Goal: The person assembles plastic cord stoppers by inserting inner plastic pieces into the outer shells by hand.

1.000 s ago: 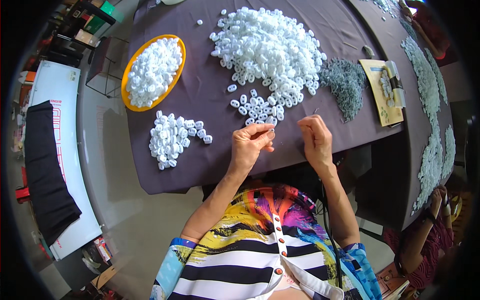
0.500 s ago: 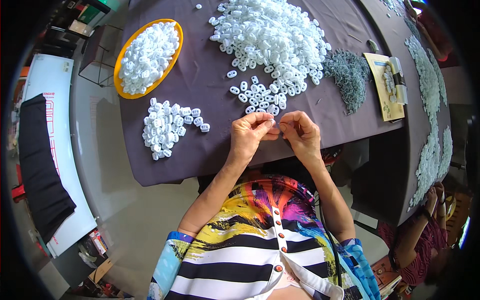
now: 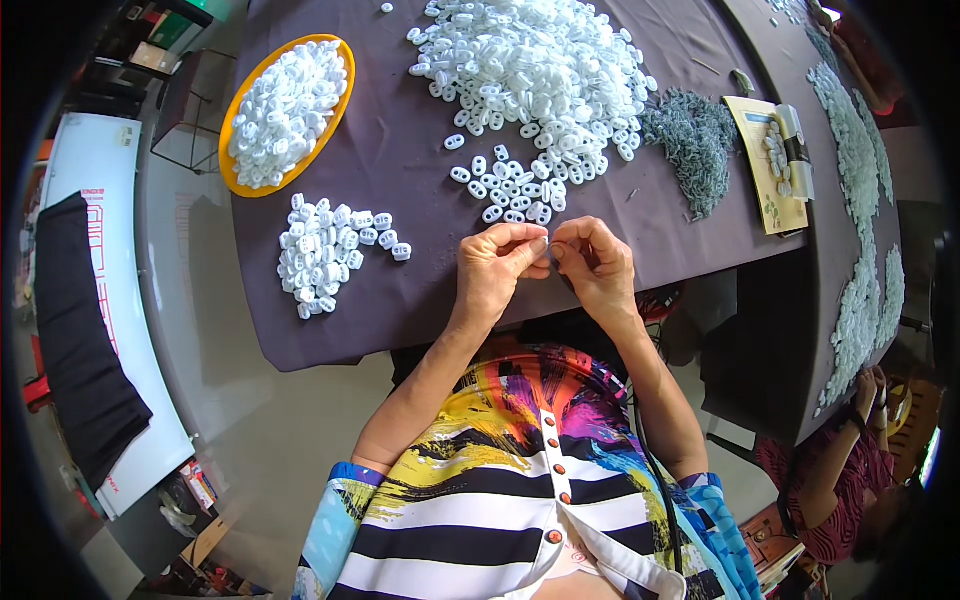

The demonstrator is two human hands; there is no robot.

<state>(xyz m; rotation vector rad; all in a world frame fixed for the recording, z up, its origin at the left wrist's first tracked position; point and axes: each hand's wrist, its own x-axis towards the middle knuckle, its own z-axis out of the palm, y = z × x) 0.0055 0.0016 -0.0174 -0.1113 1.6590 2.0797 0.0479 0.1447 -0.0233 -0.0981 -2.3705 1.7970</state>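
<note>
My left hand (image 3: 490, 270) pinches a small white plastic piece between thumb and forefinger, mostly hidden by the fingertips. Right beside it, my right hand (image 3: 602, 265) has thumb and forefinger pressed together; anything between them is too small to make out. The fingertips of both hands nearly meet at the table's near edge. Just beyond them lies a loose group of white oval two-holed pieces (image 3: 515, 190), in front of a large heap of similar pieces (image 3: 540, 70). To the left is a cluster of thicker white two-holed pieces (image 3: 322, 255).
An orange oval tray (image 3: 228, 172) full of white pieces stands at the far left of the dark-covered table (image 3: 400, 310). A grey pile of tiny thin parts (image 3: 695, 150) sits right of the heap, beside a yellow card (image 3: 755, 150). Another person (image 3: 835, 490) works at the right-hand table.
The view has shifted slightly, so the table things sit a little further left and up. Both hands keep nearly the same pinched pose.
</note>
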